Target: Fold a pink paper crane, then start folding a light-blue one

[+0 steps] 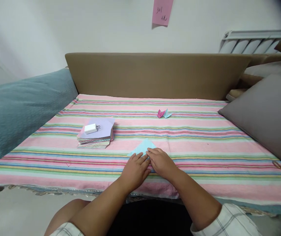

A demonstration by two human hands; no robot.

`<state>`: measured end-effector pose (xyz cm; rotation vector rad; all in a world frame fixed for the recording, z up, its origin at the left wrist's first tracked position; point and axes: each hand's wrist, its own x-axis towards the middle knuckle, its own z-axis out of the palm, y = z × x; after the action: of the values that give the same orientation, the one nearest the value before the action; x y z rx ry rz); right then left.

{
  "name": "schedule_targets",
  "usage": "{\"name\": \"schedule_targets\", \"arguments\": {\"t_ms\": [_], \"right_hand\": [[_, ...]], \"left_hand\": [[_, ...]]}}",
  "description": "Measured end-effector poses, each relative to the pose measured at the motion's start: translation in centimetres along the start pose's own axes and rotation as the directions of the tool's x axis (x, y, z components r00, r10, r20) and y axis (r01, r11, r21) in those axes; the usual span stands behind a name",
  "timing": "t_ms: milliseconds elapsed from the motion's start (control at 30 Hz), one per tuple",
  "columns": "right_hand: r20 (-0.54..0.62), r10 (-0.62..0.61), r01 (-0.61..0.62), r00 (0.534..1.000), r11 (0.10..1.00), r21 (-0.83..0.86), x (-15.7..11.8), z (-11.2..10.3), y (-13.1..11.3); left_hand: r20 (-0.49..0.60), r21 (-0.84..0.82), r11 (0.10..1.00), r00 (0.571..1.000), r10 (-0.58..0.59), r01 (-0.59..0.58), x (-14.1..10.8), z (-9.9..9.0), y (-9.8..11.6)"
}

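Note:
A light blue sheet of paper (143, 145), folded into a triangle, lies on the striped cloth with its point facing away from me. My left hand (135, 168) rests on its lower left edge, fingers stretched out and palm down. My right hand (162, 163) presses on the lower right side, its extended fingers meeting the tips of my left ones. Both hands cover the paper's near edge, so that part is hidden.
A stack of coloured paper (106, 128) with a white charger plug (90, 128) on top sits to the left. Farther back are two small folded paper figures, one pink (160, 113) and one light blue (166, 114). A grey cushion (268, 111) leans at right; a small brown ring-like item (277, 165) lies nearby.

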<state>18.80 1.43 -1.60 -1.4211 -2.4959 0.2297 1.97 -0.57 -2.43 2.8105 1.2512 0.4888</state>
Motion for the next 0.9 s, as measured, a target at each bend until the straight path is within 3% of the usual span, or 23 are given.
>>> {"name": "schedule_targets", "arguments": {"t_ms": [433,900], "right_hand": [[0.044,0.046,-0.045,0.998,0.999,-0.030,-2.8,-1.7,1.2],[0.112,0.234,-0.236,0.966,0.972,0.001,-3.6,-2.9,3.4]], "left_hand": [[0.034,-0.007,1.000,0.999,0.003,-0.003,-0.1,-0.4,-0.2],[0.079,-0.094,0.996,0.997,0.000,0.007,-1.2,-1.9,-2.4]]}}
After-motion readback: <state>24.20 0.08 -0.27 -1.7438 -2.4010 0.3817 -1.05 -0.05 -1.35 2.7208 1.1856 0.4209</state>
